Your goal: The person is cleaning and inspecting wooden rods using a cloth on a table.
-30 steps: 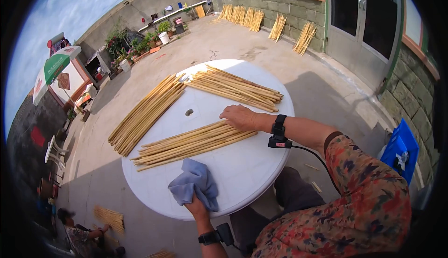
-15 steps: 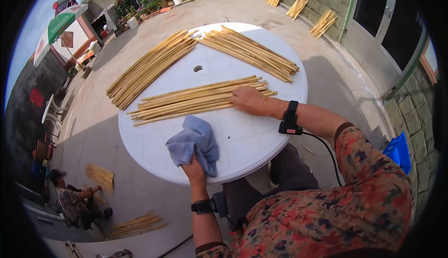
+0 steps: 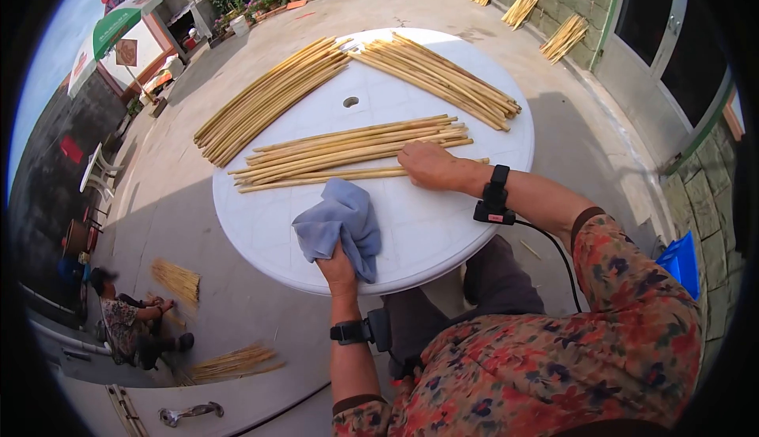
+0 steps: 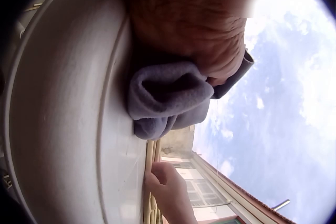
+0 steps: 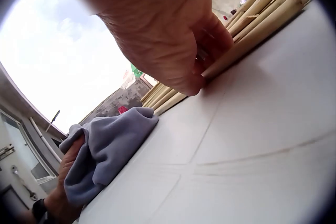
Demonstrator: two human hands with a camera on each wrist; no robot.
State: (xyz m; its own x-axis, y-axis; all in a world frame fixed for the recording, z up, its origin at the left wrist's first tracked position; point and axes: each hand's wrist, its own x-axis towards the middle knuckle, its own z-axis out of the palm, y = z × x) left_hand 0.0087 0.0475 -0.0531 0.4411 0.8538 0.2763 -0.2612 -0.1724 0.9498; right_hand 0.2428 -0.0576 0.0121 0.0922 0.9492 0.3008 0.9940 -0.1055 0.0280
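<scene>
On the round white table (image 3: 443, 231) lies a middle bundle of pale yellow sticks (image 3: 348, 148). My right hand (image 3: 427, 164) rests at its right end, and its fingers (image 5: 210, 45) curl around the nearest stick (image 3: 332, 177). That stick lies a little apart from the rest. Near the table's front edge my left hand (image 3: 340, 261) grips a crumpled blue-grey cloth (image 3: 341, 219). The cloth (image 4: 163, 98) bulges out under my left hand (image 4: 199, 24) in the left wrist view. The cloth (image 5: 110, 140) also shows in the right wrist view.
Two more stick bundles lie on the table, one at the left (image 3: 269, 97) and one at the far right (image 3: 443, 73). A hole (image 3: 350, 102) marks the table's centre. A person (image 3: 126, 322) crouches on the ground by loose bundles (image 3: 229, 362). A blue crate (image 3: 680, 263) stands at the right.
My right hand has come off the top of the bundle onto its nearest stick, which now lies separate and shifted right. The left hand still grips the cloth at the front edge.
</scene>
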